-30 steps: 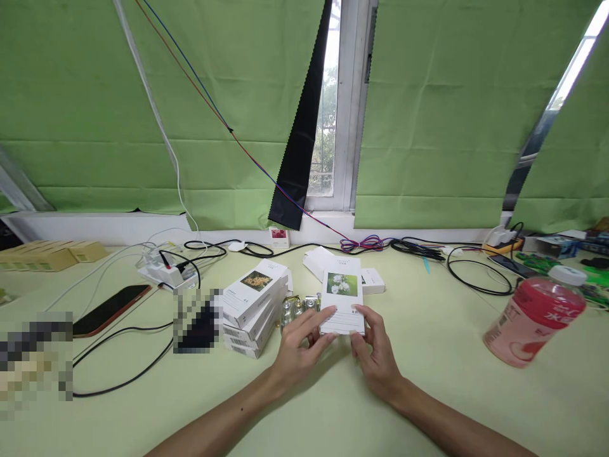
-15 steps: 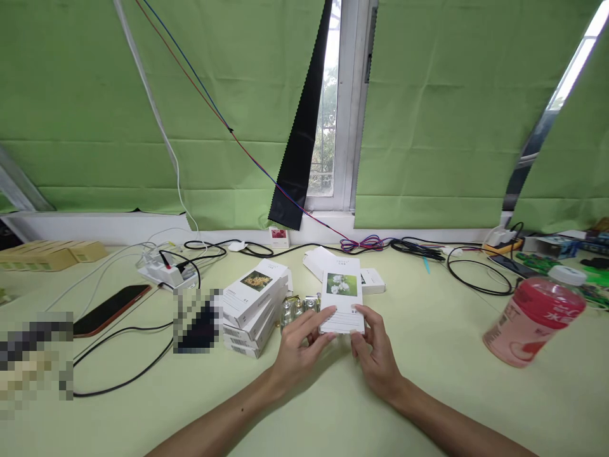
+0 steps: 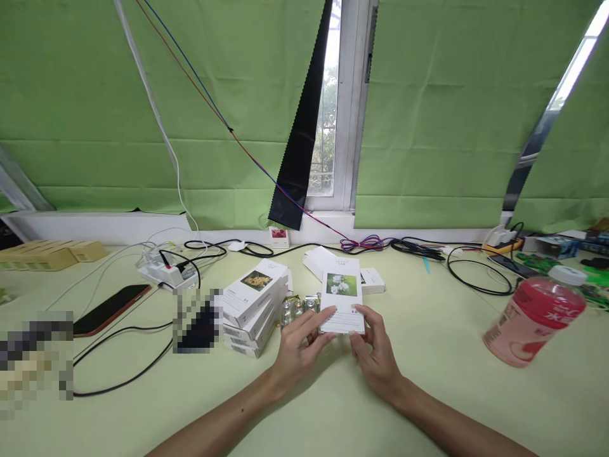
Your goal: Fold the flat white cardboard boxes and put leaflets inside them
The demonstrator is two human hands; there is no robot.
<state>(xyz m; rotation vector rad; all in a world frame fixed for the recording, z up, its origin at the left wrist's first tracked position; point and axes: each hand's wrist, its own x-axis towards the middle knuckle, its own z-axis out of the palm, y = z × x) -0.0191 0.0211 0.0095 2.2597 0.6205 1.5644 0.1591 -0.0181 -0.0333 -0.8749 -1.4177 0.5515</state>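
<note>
A white cardboard box [image 3: 340,285] with a picture of white flowers is between my two hands, its near end toward me. My left hand [image 3: 302,346] pinches its near left corner between thumb and fingers. On the near right corner, my right hand [image 3: 375,349] grips in the same way, with the thumb at the bottom edge. Left of the box stand several small shiny metallic cylinders [image 3: 299,310], partly hidden by my left hand. Beside them rises a stack of similar white boxes [image 3: 254,292], the top one with a yellow flower picture. Behind the held box lie more white boxes [image 3: 373,280], partly covered.
A pink-labelled bottle [image 3: 535,317] stands at the right. To the left are a phone [image 3: 111,310], a power strip [image 3: 166,273] and loose black cables [image 3: 128,329]. Coiled wires [image 3: 416,247] run along the wall, with green circuit boards [image 3: 542,261] at far right. Yellow boxes [image 3: 47,255] sit far left.
Almost nothing differs. My right thumb has shifted very slightly to the left at the box's near edge; the box stays in both hands.
</note>
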